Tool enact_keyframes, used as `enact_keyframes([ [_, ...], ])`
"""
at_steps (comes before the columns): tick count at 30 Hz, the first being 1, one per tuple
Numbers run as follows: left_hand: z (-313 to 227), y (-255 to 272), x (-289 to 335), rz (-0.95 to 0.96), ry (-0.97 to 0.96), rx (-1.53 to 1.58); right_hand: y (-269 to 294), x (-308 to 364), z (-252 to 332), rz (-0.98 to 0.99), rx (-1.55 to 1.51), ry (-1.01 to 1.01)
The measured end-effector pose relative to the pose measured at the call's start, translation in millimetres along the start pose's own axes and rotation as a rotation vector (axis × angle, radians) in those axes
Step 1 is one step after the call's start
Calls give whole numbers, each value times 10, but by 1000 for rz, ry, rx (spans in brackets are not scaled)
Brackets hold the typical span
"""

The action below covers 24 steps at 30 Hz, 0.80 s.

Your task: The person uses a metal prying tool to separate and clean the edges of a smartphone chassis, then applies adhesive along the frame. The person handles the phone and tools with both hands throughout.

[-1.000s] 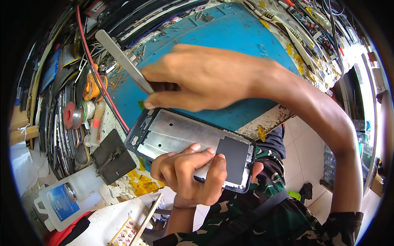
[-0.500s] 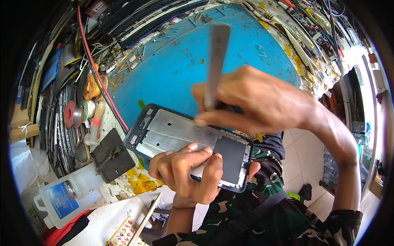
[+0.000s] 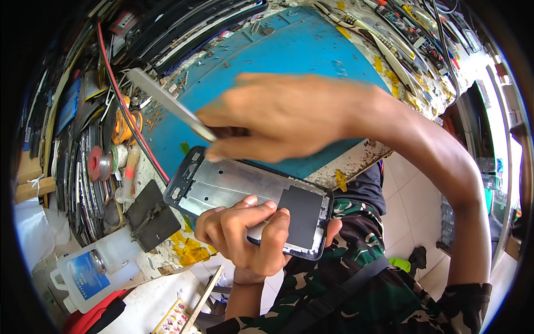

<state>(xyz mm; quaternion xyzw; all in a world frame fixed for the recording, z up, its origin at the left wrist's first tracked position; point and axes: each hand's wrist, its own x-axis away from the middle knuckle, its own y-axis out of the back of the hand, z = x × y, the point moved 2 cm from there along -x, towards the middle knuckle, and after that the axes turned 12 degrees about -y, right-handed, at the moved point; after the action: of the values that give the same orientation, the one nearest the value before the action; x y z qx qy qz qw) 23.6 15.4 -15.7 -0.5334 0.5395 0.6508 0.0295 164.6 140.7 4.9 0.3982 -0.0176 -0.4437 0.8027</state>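
My left hand (image 3: 247, 231) grips a phone's frame (image 3: 232, 181) from its near side, fingers bent over the edge and the thumb at its right end. The frame is black-rimmed, with a silver metal plate inside and a dark grey rectangular patch (image 3: 305, 209) towards the right. Above its upper left part, my right hand (image 3: 278, 117) is closed round a flat silver metal tool (image 3: 167, 103). The tool's broad end points up and left; its lower end is hidden by the fingers. Motion smears the right hand a little, and I cannot tell whether it touches the frame.
A blue mat (image 3: 289, 44) covers the bench beyond my hands. Red and black cables (image 3: 123, 100) cross at the left, near solder spools (image 3: 100, 163), a clear bottle (image 3: 86, 275) and a dark flat plate (image 3: 152, 216). Several tools (image 3: 384, 42) lie at the far right.
My right hand has moved left along the phone's frame, and the tool has swung from nearly upright to leaning left. The frame and left hand have shifted slightly left in view.
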Motion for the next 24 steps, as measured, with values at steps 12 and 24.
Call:
enact_keyframes([
  [12,-9,-9,0,-8,12,6,37,429,103,36,-137,-148],
  [24,0,17,-9,28,-8,4,135,344,82,173,-64,-213],
])
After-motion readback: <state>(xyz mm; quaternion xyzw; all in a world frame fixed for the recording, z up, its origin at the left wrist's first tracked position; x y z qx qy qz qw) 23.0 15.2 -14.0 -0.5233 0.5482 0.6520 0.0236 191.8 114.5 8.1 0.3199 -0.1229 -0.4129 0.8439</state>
